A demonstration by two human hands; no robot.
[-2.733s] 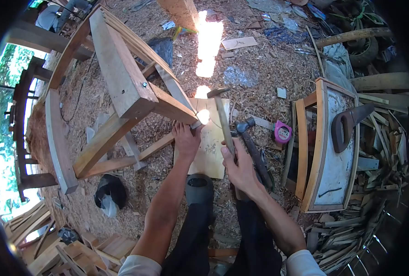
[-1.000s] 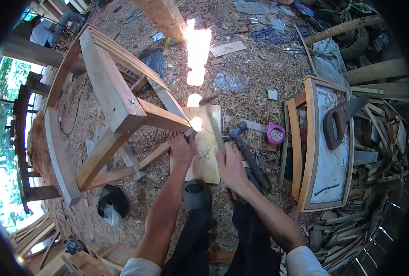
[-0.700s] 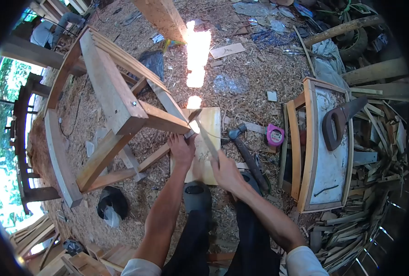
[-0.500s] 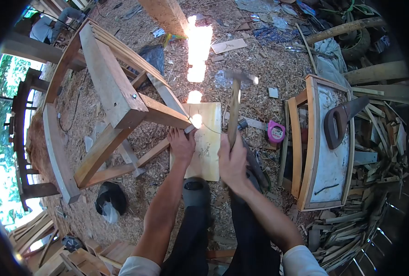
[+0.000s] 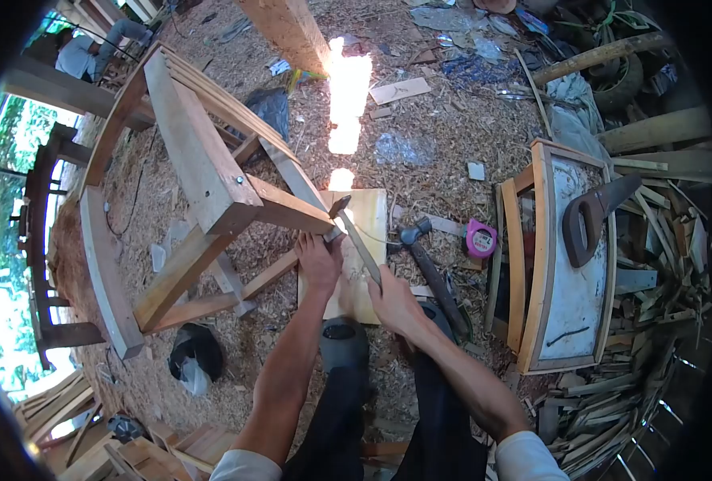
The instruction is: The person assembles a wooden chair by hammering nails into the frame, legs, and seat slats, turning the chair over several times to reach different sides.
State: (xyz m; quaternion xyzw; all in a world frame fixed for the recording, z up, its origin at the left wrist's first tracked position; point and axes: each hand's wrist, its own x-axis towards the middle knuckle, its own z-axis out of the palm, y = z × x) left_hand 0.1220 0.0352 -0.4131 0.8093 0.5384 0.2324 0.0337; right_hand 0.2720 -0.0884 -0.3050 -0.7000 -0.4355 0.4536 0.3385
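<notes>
My right hand point(image 5: 396, 303) is closed round the handle of a hammer point(image 5: 364, 250). The hammer's head is down at the near corner of a wooden chair frame point(image 5: 235, 200), which lies tilted on the ground to my left. My left hand point(image 5: 319, 263) grips that same corner just below the hammer head, its fingers partly hidden by the wood. Under the corner and both hands lies a flat pale board point(image 5: 356, 289). A second hammer point(image 5: 434, 272) rests on the ground to the right of my right hand.
A pink tape measure point(image 5: 480, 239) lies right of the second hammer. Further right, a handsaw point(image 5: 586, 224) rests on a framed panel point(image 5: 568, 321). Scrap wood point(image 5: 612, 417) is heaped at the right. A black bag point(image 5: 194, 349) sits at left; another person point(image 5: 79, 56) is far left.
The hammer in my right hand has swung down and left, from upright to the frame's corner, uncovering the second hammer. My left hand stays at the corner.
</notes>
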